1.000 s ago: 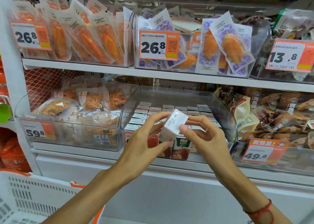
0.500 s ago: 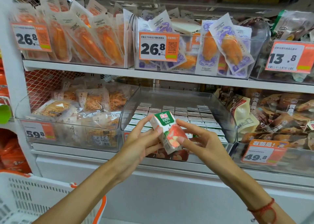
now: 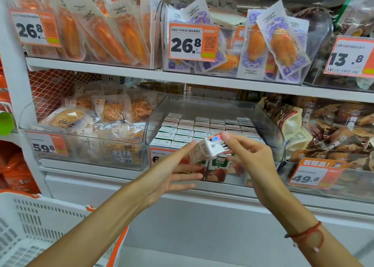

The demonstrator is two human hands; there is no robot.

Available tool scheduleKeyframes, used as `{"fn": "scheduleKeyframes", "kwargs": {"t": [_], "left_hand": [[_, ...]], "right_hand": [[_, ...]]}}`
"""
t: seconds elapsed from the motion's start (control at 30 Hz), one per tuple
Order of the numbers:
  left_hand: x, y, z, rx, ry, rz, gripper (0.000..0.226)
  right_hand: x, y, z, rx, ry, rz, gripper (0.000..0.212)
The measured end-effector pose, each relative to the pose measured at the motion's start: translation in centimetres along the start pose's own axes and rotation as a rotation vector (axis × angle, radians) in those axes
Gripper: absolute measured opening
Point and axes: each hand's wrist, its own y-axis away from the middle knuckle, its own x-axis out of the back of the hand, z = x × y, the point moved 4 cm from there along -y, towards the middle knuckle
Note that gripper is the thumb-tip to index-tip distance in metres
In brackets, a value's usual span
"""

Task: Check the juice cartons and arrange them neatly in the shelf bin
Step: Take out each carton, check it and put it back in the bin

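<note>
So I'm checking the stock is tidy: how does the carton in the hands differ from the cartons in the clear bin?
The held carton is tipped on its side, gripped by the right hand; the binned cartons stand upright in rows. The held carton shows its barcode and white end; the binned cartons show tops and, at the front, apple pictures. The left hand is open beside it. They look the same size.

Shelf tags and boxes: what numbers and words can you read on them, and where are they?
"26.8": orange price tag, top-left bin.
"26.8", "500g": price tag, top-middle bin.
"13.8": price tag, top right.
"59.8": price tag, noodle-packet bin.
"49.8": price tag, lower right.
"100%": juice cartons at the clear bin front.
"85%": dark pack behind.
Held carton in right hand, and small Chinese print: too blurred.
</note>
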Motion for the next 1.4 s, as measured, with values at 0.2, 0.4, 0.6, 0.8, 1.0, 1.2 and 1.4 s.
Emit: {"fn": "scheduleKeyframes", "kwargs": {"t": [0.2,0.4,0.6,0.8,1.0,1.2,1.4], "left_hand": [[0.3,-0.2,-0.8,0.173,0.095,-0.006,0.057],[0.3,-0.3,-0.9,0.196,0.133,-0.041,0.054],[0.0,-0.4,0.2,-0.064,0.248,0.025,0.033],[-0.6,0.7,2.2,-0.496,0.028,0.177,0.044],[-1.9,1.8,3.0,-0.797,-0.326,0.091,0.051],[-2.7,3.0,3.7,-1.053,-0.689,0.179,0.042],[-2.3,2.4,3.4,-1.115,-0.786,0.247,0.062]], "right_hand": [[0.0,0.1,1.3,-0.153,0.023,0.036,0.036],[0.0,0.0,1.4,-0.149,0.02,0.002,0.034],[-0.7,0.0,1.6,-0.143,0.012,-0.155,0.038],[-0.9,0.1,1.2,-0.041,-0.024,-0.166,0.044],[0.0,0.1,0.5,0.208,0.201,-0.126,0.042],[1.0,0.4,-0.5,0.474,0.541,-0.014,0.041],[1.5,0.4,-1.0,0.64,0.611,-0.003,0.049]]}}
